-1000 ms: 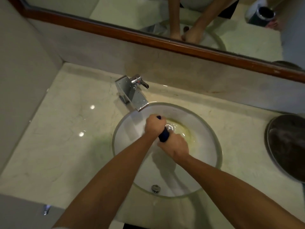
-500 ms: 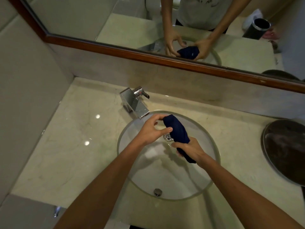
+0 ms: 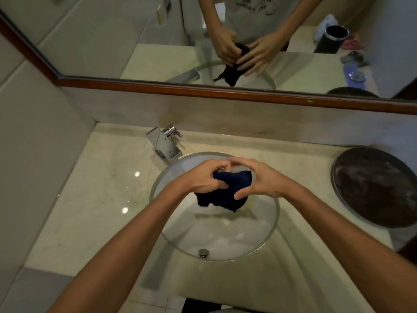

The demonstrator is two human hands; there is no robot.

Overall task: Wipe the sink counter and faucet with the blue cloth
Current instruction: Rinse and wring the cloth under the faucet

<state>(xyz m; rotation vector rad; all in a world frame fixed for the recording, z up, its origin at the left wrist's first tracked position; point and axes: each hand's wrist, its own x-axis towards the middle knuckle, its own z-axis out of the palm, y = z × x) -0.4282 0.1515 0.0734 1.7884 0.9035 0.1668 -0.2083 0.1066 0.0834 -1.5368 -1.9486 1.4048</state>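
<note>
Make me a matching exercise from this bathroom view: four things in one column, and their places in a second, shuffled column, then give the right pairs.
Things:
1. dark blue cloth
2. chrome square-bodied faucet
3. round dark metal tray
4. small round chrome overflow cap

Places:
A. on the counter at the far right
B. low on the near wall of the glass sink bowl
C. gripped between the left hand and right hand above the bowl
D. at the back left rim of the bowl, on the pale marble counter

Pairs: 1-C, 2-D, 3-A, 4-B
</note>
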